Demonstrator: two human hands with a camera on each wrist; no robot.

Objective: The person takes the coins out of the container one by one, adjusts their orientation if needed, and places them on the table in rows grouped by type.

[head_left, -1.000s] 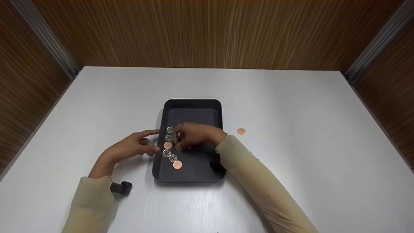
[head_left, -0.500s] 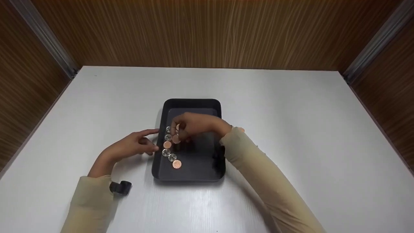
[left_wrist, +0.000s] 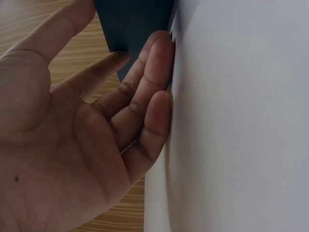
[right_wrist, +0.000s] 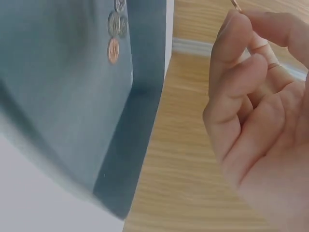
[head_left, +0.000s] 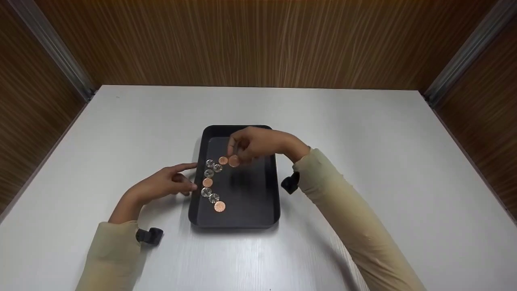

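On the white worktop (head_left: 363,133) a black tray (head_left: 271,202) is seen, with seven coins (head_left: 208,182) laid along its left side. One copper coin (head_left: 234,161) is pinched in the right hand (head_left: 258,143) fingers above the tray, not yet placed. The left hand (head_left: 161,186) rests beside the tray, fingers relaxed and apart.

Right hand (head_left: 258,143) fingers pinched; left hand (head_left: 161,186) relaxed.

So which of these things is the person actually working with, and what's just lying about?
In use:
- black tray
- copper coin pinched in the right hand
- row of silver and copper coins in the tray
- left hand, fingers against the tray's left wall

Lying about:
- white table
- wood-panelled walls
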